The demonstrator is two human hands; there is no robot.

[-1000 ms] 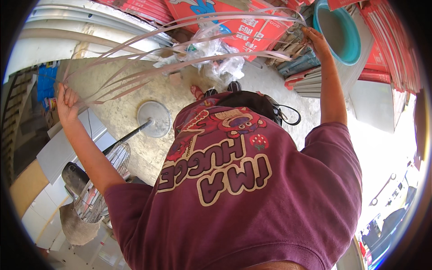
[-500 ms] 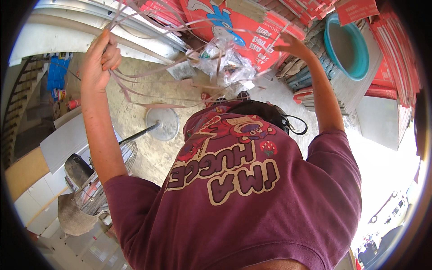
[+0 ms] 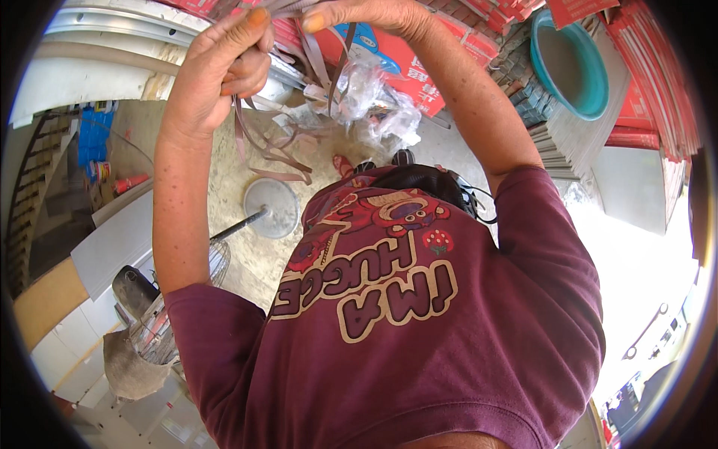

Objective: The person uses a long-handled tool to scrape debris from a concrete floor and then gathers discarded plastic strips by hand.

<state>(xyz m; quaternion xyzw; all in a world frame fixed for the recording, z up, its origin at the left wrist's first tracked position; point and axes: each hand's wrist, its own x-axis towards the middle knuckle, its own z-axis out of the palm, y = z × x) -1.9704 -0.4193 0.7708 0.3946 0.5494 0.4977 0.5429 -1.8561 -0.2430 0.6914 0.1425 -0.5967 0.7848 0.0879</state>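
Observation:
My left hand (image 3: 235, 63) is raised at the upper left, its fingers closed round a bundle of grey-brown plastic strapping bands (image 3: 284, 159). Beside it, at the top edge, my right hand (image 3: 351, 13) pinches the same bands with its thumb; part of its fingers is cut off by the frame. A stretch of the bands runs between the two hands. Loose loops hang below them, in front of crumpled clear plastic wrap (image 3: 374, 105) on the floor.
A red printed carton (image 3: 415, 67) lies beyond the wrap. At right, a turquoise basin (image 3: 572, 67) stands by stacked flattened red cartons (image 3: 651, 82). A pedestal fan's round base (image 3: 271, 208) is on the floor at left, with its wire cage (image 3: 161, 322) nearer me.
My right hand has swung left and closed on the bands beside my left hand. The left hand has moved slightly right and up. The widely spread loops are now gathered and hang lower.

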